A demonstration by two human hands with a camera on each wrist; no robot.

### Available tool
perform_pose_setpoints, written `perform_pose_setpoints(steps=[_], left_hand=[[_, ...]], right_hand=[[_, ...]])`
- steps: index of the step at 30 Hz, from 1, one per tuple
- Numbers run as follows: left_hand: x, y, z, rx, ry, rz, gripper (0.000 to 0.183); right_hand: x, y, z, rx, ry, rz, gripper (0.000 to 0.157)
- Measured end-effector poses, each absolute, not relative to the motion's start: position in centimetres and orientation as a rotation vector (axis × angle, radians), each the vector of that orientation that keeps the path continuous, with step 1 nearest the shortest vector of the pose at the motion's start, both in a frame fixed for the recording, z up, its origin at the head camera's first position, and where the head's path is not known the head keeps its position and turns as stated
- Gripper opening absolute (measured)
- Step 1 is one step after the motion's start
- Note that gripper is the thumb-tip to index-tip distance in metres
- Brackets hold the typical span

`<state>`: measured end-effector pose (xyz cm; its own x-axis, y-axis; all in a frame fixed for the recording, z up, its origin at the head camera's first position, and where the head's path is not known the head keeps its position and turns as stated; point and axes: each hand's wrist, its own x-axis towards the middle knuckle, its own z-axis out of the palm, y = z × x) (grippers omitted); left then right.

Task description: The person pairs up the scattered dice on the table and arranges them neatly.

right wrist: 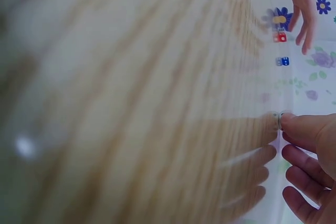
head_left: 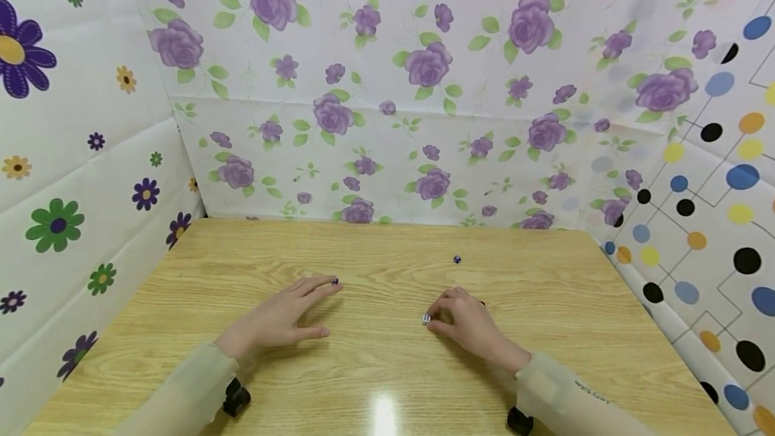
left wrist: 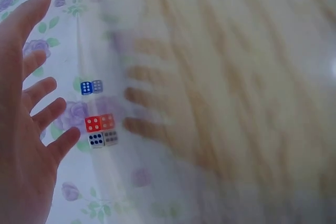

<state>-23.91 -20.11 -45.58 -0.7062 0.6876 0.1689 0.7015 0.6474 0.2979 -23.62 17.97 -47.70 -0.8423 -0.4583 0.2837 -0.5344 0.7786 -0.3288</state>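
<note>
My left hand (head_left: 280, 318) is held over the left of the wooden table, its fingers extended and spread, holding nothing. By its fingertips lies a blue die (head_left: 335, 281). In the left wrist view, a red die (left wrist: 93, 124) and a white die (left wrist: 96, 139) sit side by side near that blue die; the head view hides this pair behind the hand. Between thumb and index finger, my right hand (head_left: 469, 323) pinches another white die (head_left: 426, 318) with dark pips. Another red die (head_left: 482, 303) shows partly behind the right hand. Farther back lies a second blue die (head_left: 457, 259).
The glossy wooden table (head_left: 381, 369) reflects the hands and dice. Behind it hangs a white cloth (head_left: 387, 147) with purple roses. A daisy-patterned cloth (head_left: 115, 221) borders the left side, and a dotted cloth (head_left: 714, 234) the right.
</note>
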Motion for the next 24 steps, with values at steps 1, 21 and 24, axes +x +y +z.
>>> perform_pose_setpoints(steps=[1,21,24], left_hand=[[-23.9,-20.0,-45.6,-1.183,-2.819,-0.548,0.077],[-23.1,-15.7,-45.3,-1.131,-2.820,-0.669,0.056],[-23.1,-14.7,-45.5,-1.144,-2.809,-0.682,0.052]], right_hand=[[-23.6,18.0,-47.7,0.783,-2.787,0.600,0.012],[-22.8,17.9,-47.7,0.725,-2.864,0.693,0.010],[-22.5,17.9,-47.6,0.717,-2.867,0.714,0.009]])
